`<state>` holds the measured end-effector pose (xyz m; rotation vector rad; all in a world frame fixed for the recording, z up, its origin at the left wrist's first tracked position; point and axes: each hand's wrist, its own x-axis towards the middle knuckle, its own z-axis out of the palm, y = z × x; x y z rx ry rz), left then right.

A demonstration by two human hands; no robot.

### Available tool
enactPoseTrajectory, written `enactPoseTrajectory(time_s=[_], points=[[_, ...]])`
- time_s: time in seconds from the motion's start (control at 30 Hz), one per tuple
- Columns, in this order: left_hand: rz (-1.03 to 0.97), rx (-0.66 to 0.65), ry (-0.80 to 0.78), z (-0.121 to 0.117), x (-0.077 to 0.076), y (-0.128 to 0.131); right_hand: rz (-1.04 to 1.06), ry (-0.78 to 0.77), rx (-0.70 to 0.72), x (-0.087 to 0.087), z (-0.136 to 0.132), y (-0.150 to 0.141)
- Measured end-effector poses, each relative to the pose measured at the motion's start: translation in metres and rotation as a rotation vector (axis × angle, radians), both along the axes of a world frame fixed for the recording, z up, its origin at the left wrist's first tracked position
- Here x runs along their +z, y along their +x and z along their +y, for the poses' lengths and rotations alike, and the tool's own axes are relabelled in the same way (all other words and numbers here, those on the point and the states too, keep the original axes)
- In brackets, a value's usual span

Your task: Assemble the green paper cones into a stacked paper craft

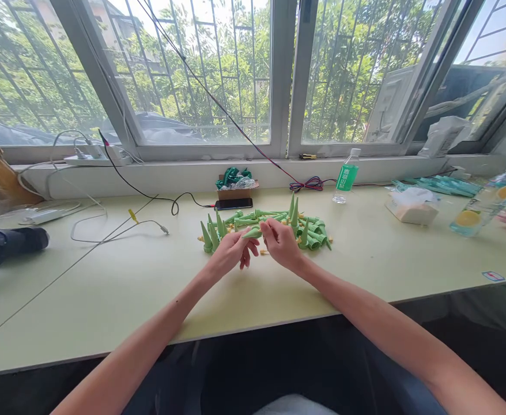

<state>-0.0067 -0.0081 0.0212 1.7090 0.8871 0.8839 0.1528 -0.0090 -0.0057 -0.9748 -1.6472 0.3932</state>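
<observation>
A heap of several green cone-shaped plastic spikes (309,229) with small yellow ends lies in the middle of the pale green table (106,288). My left hand (231,253) and my right hand (281,243) meet just in front of the heap. Both pinch one green cone (253,233) between their fingertips, held lying sideways. A few cones (210,236) stand upright at the heap's left side, right beside my left hand.
Behind the heap lie a black phone (234,203) and a small cardboard box (237,185) with green parts. A green-labelled water bottle (346,177) stands to the right, then a tissue pack (412,207) and a lemon drink bottle (478,210). Cables (106,222) trail across the left.
</observation>
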Motion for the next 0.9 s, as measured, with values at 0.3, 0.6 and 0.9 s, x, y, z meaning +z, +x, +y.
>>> enactPoseTrajectory(time_s=[0.3,0.6,0.9], points=[[0.012,-0.008,-0.003,0.0003,0.0003,-0.0004,-0.010,-0.018,0.011,0.0032,-0.0018,0.0005],[0.023,-0.005,-0.001,0.0015,-0.0007,-0.0006,-0.006,-0.018,0.019,0.0025,-0.0015,0.0003],[0.049,-0.026,-0.012,0.0022,-0.0004,-0.0023,-0.006,-0.021,0.026,0.0017,-0.0009,0.0011]])
